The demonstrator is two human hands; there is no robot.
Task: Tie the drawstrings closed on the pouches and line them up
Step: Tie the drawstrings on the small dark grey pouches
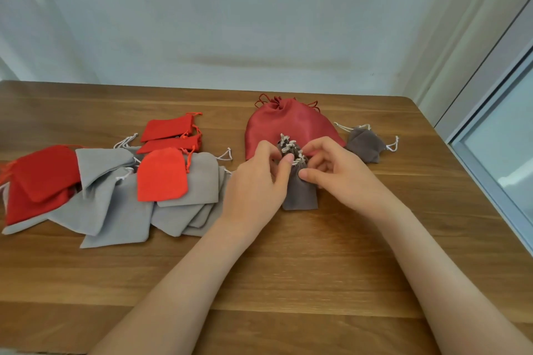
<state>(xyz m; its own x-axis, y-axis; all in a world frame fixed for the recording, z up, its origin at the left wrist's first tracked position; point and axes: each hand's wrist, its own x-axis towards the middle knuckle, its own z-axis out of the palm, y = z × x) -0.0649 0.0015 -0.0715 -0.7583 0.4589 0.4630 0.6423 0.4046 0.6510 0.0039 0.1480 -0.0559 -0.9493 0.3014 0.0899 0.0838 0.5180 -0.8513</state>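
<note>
With left hand [253, 181] pinching the drawstrings [291, 147] and right hand [340, 173] pinching the neck of the brown pouch [300, 193], right of centre on the table [288, 268], pull both ends evenly, then knot close against the gathers.

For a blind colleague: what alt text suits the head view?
The left hand and right hand pinch the white drawstrings of a small dark grey pouch on a wooden table. A large red pouch and a second grey pouch lie behind; red and grey pouches are piled left.
</note>
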